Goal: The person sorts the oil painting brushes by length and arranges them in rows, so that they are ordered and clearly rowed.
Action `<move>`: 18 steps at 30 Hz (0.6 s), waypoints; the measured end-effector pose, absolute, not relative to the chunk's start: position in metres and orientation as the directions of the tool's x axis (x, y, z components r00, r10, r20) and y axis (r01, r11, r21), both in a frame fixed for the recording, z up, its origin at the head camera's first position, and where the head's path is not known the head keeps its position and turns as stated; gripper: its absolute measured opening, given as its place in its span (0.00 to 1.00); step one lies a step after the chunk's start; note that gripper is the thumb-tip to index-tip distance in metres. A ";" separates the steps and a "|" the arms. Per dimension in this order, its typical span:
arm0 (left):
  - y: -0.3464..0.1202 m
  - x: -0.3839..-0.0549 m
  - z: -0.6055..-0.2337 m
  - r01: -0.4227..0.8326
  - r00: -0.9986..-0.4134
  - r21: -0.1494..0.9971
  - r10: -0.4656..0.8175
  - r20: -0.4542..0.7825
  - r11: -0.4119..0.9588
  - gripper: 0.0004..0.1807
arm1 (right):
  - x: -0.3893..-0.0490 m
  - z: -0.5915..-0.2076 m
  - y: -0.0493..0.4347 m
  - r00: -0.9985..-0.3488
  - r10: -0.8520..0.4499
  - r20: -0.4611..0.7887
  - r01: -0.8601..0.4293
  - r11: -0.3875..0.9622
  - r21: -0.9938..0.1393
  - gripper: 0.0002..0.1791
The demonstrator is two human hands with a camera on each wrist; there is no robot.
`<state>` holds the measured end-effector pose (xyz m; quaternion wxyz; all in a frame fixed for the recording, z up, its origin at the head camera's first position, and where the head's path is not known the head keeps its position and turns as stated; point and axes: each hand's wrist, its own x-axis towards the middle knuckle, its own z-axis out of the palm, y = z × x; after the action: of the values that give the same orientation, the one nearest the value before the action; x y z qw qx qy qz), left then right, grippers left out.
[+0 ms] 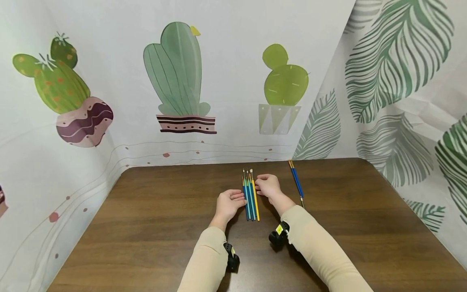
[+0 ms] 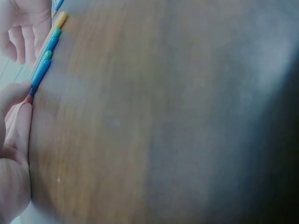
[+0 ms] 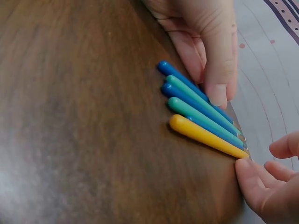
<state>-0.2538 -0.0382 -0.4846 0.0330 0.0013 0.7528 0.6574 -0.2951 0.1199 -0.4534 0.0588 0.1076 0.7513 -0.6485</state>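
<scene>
A row of several paintbrushes lies side by side on the table, bristles toward the far edge. Their handles are blue and teal, with a yellow paintbrush at the right end. My left hand rests along the row's left side, its thumb and fingertips against the outermost blue paintbrush. On the other side, my right hand touches the yellow paintbrush near its upper part, fingers loosely bent. Neither hand wraps round a brush. In the left wrist view most of the row is hidden beyond the handle ends.
To the right, blue-handled paintbrushes lie near the far edge, partly hidden by the right forearm. A brown wooden table spreads beneath both arms. Behind it hangs a white cloth printed with cacti and leaves.
</scene>
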 end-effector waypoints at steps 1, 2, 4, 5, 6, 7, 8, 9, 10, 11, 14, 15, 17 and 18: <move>-0.038 -0.254 -0.484 -0.039 -0.998 0.990 0.045 -0.045 0.137 0.22 | -0.295 -0.453 0.120 -0.968 0.086 -0.236 0.245 0.125 -0.961 0.20; -0.039 -0.254 -0.484 -0.035 -0.998 0.990 0.045 -0.042 0.138 0.22 | -0.295 -0.453 0.120 -0.966 0.088 -0.244 0.253 0.115 -0.961 0.20; -0.039 -0.249 -0.474 -0.038 -0.998 0.990 0.049 -0.045 0.139 0.22 | -0.295 -0.453 0.119 -0.964 0.086 -0.253 0.261 0.100 -0.960 0.20; -0.039 -0.246 -0.469 -0.039 -0.997 0.989 0.053 -0.047 0.141 0.22 | -0.296 -0.453 0.120 -0.964 0.084 -0.254 0.261 0.098 -0.960 0.20; -0.038 -0.243 -0.464 -0.039 -0.997 0.989 0.058 -0.048 0.141 0.22 | -0.296 -0.453 0.119 -0.963 0.085 -0.257 0.265 0.096 -0.960 0.19; -0.039 -0.240 -0.459 -0.037 -0.997 0.989 0.065 -0.046 0.140 0.22 | -0.296 -0.454 0.119 -0.962 0.086 -0.258 0.266 0.099 -0.959 0.19; -0.038 -0.237 -0.454 -0.036 -0.996 0.989 0.071 -0.046 0.140 0.22 | -0.296 -0.454 0.119 -0.963 0.086 -0.257 0.265 0.104 -0.959 0.19; -0.038 -0.235 -0.450 -0.037 -0.996 0.990 0.076 -0.048 0.138 0.22 | -0.297 -0.455 0.118 -0.964 0.085 -0.252 0.261 0.113 -0.959 0.18; -0.039 -0.236 -0.451 -0.036 -0.996 0.990 0.080 -0.047 0.138 0.23 | -0.297 -0.455 0.118 -0.965 0.085 -0.247 0.257 0.127 -0.958 0.18; -0.039 -0.237 -0.452 -0.036 -0.996 0.990 0.079 -0.048 0.137 0.23 | -0.298 -0.456 0.117 -0.967 0.087 -0.238 0.249 0.145 -0.958 0.18; -0.039 -0.243 -0.463 -0.038 -0.996 0.991 0.072 -0.048 0.132 0.23 | -0.299 -0.458 0.115 -0.976 0.095 -0.197 0.215 0.235 -0.948 0.16; -0.039 -0.246 -0.467 -0.038 -0.997 0.991 0.068 -0.048 0.130 0.23 | -0.299 -0.459 0.114 -0.978 0.099 -0.182 0.202 0.270 -0.942 0.16; -0.039 -0.250 -0.476 -0.041 -0.997 0.991 0.060 -0.049 0.128 0.23 | -0.299 -0.460 0.112 -0.983 0.101 -0.153 0.179 0.341 -0.923 0.15; -0.039 -0.252 -0.479 -0.042 -0.997 0.991 0.056 -0.049 0.128 0.23 | -0.299 -0.460 0.111 -0.985 0.100 -0.141 0.168 0.372 -0.913 0.15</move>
<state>-0.2519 -0.0392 -0.4789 0.0369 0.0047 0.7500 0.6604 -0.2992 0.1115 -0.4597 0.0309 0.0808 0.8277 -0.5545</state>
